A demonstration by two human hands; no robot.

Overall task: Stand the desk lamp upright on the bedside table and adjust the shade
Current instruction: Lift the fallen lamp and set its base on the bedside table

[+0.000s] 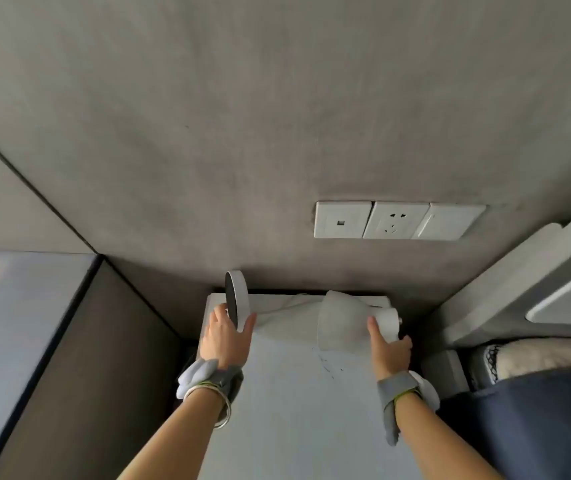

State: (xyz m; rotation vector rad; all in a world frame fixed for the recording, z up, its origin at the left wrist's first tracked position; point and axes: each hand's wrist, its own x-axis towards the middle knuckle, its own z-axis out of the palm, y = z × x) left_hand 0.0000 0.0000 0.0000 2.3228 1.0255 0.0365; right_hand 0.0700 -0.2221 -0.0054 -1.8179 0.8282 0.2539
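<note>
A white desk lamp lies on its side across the far end of the white bedside table (287,393). Its round base (239,299) stands on edge at the left, dark underside facing left. My left hand (223,332) grips the lower rim of that base. The lamp's white cone shade (341,323) points toward me at the right. My right hand (389,348) holds the neck end of the shade, thumb on the shade's side. The stem between base and shade is blurred against the tabletop.
A grey wall rises behind the table, with a white socket and switch panel (398,220) above the shade. A dark grey padded headboard side (79,358) flanks the left. At the right are a grey ledge (519,285) and dark blue bedding (537,420).
</note>
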